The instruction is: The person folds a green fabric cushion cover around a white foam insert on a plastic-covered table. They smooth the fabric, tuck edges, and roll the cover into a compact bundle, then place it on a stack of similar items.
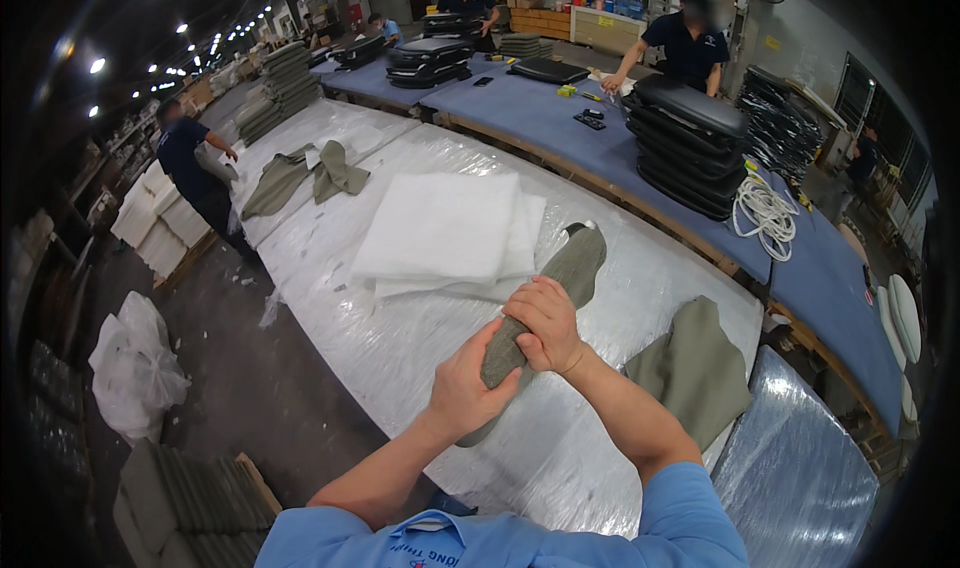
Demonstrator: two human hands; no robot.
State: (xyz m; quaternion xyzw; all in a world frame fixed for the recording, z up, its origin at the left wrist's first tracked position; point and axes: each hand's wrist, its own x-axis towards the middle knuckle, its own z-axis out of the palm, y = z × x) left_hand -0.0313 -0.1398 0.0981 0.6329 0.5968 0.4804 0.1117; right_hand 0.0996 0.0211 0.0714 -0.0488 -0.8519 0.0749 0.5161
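A bulky grey-green fabric roll (577, 264) lies slantwise between my two hands, just above the plastic-covered table. My left hand (462, 383) is closed round its near end. Farther up, my right hand (545, 323) wraps over the middle. A small white patch shows at the roll's far end; what is inside is hidden. Just beyond my hands lies a pile of white padding sheets (440, 230). To the right of my right forearm a flat grey-green fabric piece (695, 373) is spread out. More crumpled grey-green fabric (280, 180) rests at the table's far left.
A long blue-topped table (520, 98) runs behind, bearing stacked black cushions (685, 148) and a coil of white cord (765, 218). Co-workers stand beyond it and at far left. On the floor side are a clear plastic bag (135, 363) and stacked grey-green cushions (190, 498).
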